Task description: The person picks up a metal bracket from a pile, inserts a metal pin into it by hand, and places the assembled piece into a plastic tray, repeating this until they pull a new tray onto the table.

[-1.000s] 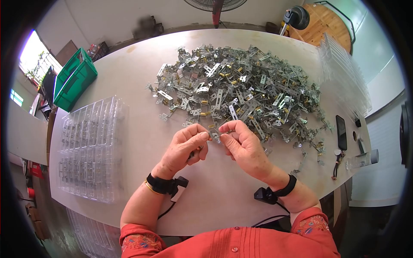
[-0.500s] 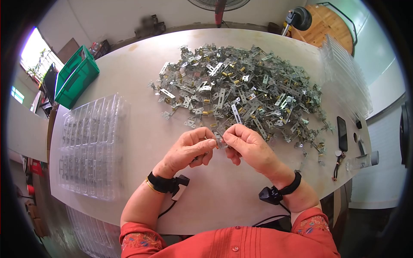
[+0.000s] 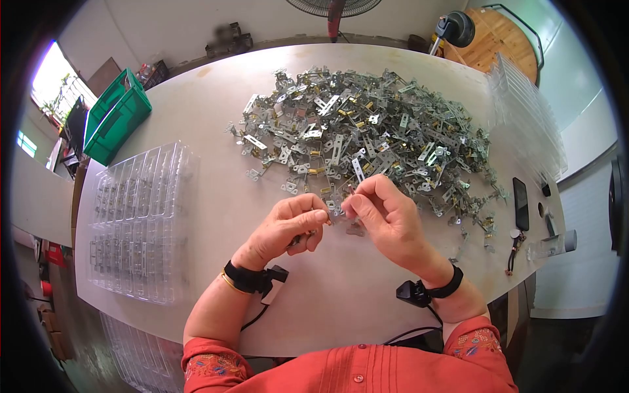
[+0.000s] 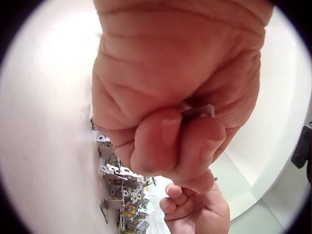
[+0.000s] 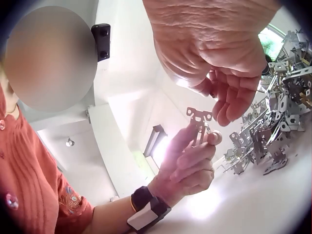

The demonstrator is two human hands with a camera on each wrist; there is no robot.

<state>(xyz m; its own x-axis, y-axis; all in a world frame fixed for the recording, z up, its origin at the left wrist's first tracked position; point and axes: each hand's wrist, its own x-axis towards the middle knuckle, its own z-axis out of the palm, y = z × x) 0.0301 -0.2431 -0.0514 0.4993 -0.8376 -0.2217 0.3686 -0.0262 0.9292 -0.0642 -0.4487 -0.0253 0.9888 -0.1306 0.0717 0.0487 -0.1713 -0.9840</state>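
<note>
My left hand pinches a flat metal bracket between thumb and forefinger. Its wide end, pierced with holes, stands up from the fingertips in the right wrist view. Another grey metal piece is tucked inside the curled fingers of that hand. Close beside it, my right hand is bent with thumb and forefinger together. A small dark part shows at those fingertips; its kind is too small to make out. Both hands are above the table, just in front of a large pile of metal brackets.
Clear plastic trays with metal parts in rows stand at the left, before a green crate. More clear trays are at the right edge. A phone and a clear bottle lie at the right.
My right hand has drawn up and away from the left fingertips, leaving the bracket. The left hand keeps its pinch and, after shifting slightly right, stays nearly in place.
</note>
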